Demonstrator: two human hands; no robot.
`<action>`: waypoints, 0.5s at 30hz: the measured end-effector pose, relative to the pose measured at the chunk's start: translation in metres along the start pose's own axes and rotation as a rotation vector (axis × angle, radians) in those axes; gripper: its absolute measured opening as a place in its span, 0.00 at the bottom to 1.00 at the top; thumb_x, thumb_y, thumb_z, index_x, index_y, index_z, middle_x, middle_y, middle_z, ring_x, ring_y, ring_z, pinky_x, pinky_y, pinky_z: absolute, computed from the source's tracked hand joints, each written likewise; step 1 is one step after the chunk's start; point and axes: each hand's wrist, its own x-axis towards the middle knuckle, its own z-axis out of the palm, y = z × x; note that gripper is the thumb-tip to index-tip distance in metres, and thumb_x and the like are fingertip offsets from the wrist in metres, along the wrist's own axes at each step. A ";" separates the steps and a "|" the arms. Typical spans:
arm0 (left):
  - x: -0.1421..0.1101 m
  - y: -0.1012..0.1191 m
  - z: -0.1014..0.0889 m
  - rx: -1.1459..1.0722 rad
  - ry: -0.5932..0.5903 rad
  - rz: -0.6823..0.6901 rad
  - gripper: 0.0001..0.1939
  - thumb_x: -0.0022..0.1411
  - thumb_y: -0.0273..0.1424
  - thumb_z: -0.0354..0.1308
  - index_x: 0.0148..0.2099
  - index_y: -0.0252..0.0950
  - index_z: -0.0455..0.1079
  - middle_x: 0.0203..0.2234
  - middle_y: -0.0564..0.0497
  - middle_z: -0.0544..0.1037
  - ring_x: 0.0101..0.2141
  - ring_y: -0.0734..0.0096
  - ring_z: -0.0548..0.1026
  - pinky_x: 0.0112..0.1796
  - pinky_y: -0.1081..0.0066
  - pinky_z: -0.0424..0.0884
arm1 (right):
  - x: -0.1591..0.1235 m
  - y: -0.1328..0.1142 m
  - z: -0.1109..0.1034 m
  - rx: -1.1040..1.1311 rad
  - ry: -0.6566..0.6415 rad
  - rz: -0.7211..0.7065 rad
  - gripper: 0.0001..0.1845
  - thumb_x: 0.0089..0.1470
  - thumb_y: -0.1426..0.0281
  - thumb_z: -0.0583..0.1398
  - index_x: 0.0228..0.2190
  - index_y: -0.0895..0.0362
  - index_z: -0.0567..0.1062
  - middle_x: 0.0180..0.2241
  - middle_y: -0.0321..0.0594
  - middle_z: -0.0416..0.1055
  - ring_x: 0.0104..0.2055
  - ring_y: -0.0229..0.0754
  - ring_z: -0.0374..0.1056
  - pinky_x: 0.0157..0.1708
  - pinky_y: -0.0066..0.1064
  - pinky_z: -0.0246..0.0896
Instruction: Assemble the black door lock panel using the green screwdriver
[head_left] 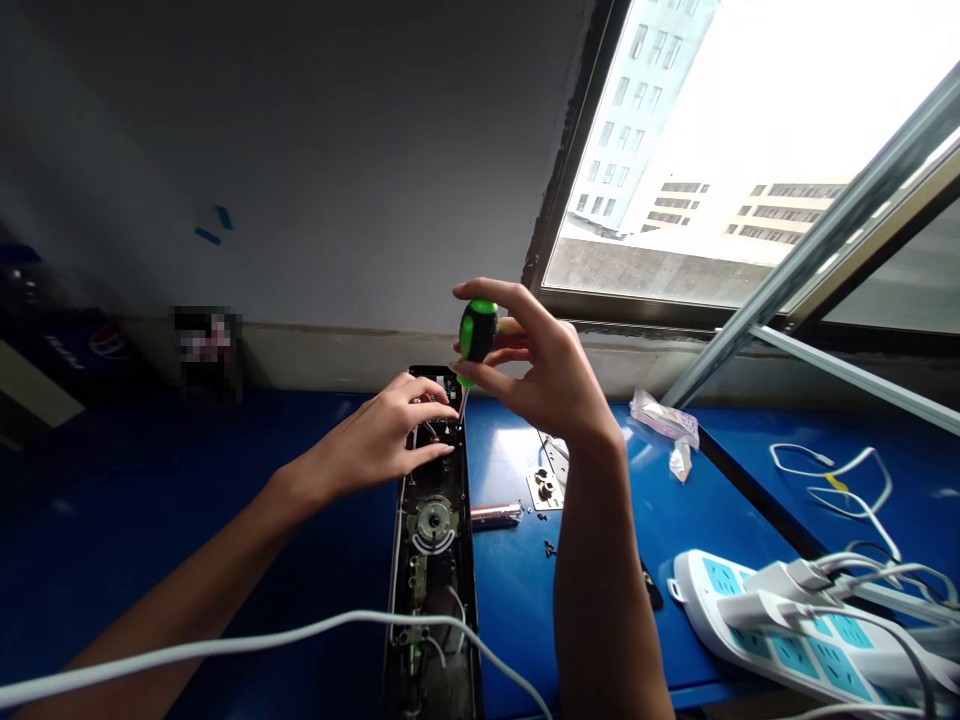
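Head view: right hand (544,375) closed around a green-and-black screwdriver (478,335), shaft pointing down by the left hand (371,440). Left hand is half-curled, holding nothing visible, resting on the top end of an open metal panel (433,520). Panel lies on a blue table (510,620). Small screws (550,548) sit right of the panel, a power strip (787,630) further right, white cable (225,645) below the hands.

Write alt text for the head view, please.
A right hand holds a green-and-black screwdriver above an open metal housing on a blue bench, while the left hand rests on the housing. A power strip lies nearby.
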 end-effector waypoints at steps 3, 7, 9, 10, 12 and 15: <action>0.000 -0.005 0.002 0.042 -0.021 -0.009 0.19 0.65 0.40 0.66 0.56 0.42 0.78 0.53 0.44 0.75 0.55 0.52 0.70 0.56 0.52 0.73 | 0.003 0.005 0.005 0.019 0.002 -0.026 0.29 0.59 0.73 0.59 0.61 0.48 0.67 0.51 0.36 0.76 0.47 0.40 0.77 0.50 0.33 0.76; 0.000 -0.008 0.003 0.046 -0.043 -0.016 0.19 0.65 0.40 0.66 0.56 0.40 0.78 0.52 0.43 0.75 0.54 0.51 0.70 0.56 0.52 0.73 | 0.005 0.009 0.007 0.026 -0.008 -0.013 0.28 0.59 0.72 0.60 0.60 0.47 0.67 0.50 0.35 0.77 0.44 0.40 0.77 0.50 0.34 0.76; 0.000 -0.009 0.004 0.045 -0.036 -0.012 0.18 0.66 0.40 0.65 0.55 0.40 0.78 0.52 0.43 0.75 0.54 0.52 0.70 0.55 0.53 0.73 | 0.005 0.011 0.008 0.047 -0.006 -0.029 0.28 0.59 0.72 0.61 0.60 0.47 0.68 0.50 0.36 0.77 0.42 0.39 0.77 0.49 0.34 0.76; 0.000 -0.009 0.004 0.047 -0.033 -0.010 0.18 0.66 0.40 0.65 0.55 0.41 0.78 0.52 0.43 0.75 0.54 0.52 0.70 0.55 0.53 0.73 | 0.005 0.011 0.008 0.059 -0.001 -0.039 0.28 0.59 0.72 0.61 0.60 0.47 0.68 0.50 0.36 0.77 0.41 0.39 0.77 0.48 0.34 0.76; 0.000 -0.010 0.005 0.057 -0.034 -0.008 0.17 0.66 0.41 0.64 0.55 0.41 0.78 0.52 0.44 0.76 0.54 0.52 0.70 0.55 0.54 0.73 | 0.006 0.013 0.009 0.075 0.001 -0.045 0.28 0.58 0.73 0.61 0.59 0.48 0.69 0.50 0.36 0.77 0.40 0.37 0.77 0.46 0.32 0.76; 0.000 -0.010 0.006 0.070 -0.047 -0.008 0.17 0.66 0.40 0.64 0.54 0.40 0.79 0.52 0.43 0.76 0.54 0.51 0.69 0.55 0.53 0.73 | 0.006 0.014 0.010 0.082 -0.013 -0.037 0.29 0.57 0.74 0.61 0.59 0.48 0.69 0.48 0.34 0.77 0.40 0.37 0.77 0.46 0.31 0.76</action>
